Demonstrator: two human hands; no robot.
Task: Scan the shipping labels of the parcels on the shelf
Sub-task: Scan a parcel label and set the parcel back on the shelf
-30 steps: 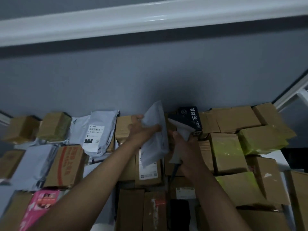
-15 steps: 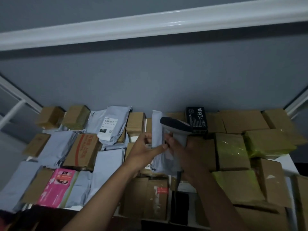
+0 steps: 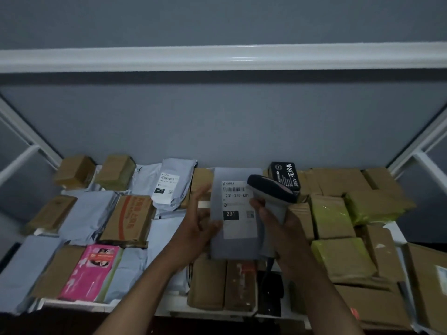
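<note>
I hold a grey poly mailer (image 3: 235, 247) upright above the middle of the shelf, its white shipping label (image 3: 238, 209) facing me and reading "231-239-K01" and "231". My left hand (image 3: 198, 226) grips the mailer's left edge, thumb on the front, fingers blurred. My right hand (image 3: 286, 228) is closed on the handle of a grey barcode scanner (image 3: 271, 188). The scanner's dark head sits just right of the label's top corner, and one fingertip touches the mailer's right edge.
The white shelf (image 3: 79, 304) is packed with brown cardboard boxes (image 3: 129, 217), grey mailers (image 3: 89, 213), one mailer with a "010" label (image 3: 169, 184), a pink package (image 3: 94, 269), a black box (image 3: 285, 175) and yellow-green wrapped parcels (image 3: 331, 215). A white beam (image 3: 217, 56) runs overhead.
The mailer has turned from edge-on to flat, with its label now facing me. The scanner has moved to the label's right side. My view has pulled back from the shelf.
</note>
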